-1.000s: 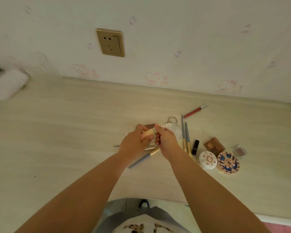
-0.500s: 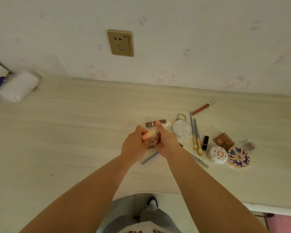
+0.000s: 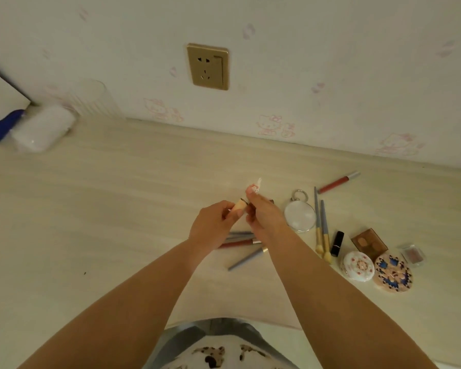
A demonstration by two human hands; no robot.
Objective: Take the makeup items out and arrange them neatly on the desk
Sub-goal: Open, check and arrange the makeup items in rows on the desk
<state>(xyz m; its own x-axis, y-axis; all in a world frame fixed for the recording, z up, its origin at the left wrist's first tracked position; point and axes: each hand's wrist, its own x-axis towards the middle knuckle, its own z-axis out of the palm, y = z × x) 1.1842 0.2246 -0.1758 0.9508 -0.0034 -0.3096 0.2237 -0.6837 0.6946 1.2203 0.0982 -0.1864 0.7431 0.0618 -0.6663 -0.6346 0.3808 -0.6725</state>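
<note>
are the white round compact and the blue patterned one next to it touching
Cannot tell. In the head view the white compact and blue patterned compact sit edge to edge, with no plain gap or contact.

Pale desk under brushes, compacts, mirror

Round mirror lies left of two brushes, compacts nearer right.

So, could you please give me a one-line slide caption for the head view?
Left hand grips a peach tube beside the right hand, above makeup items laid on the desk.
</note>
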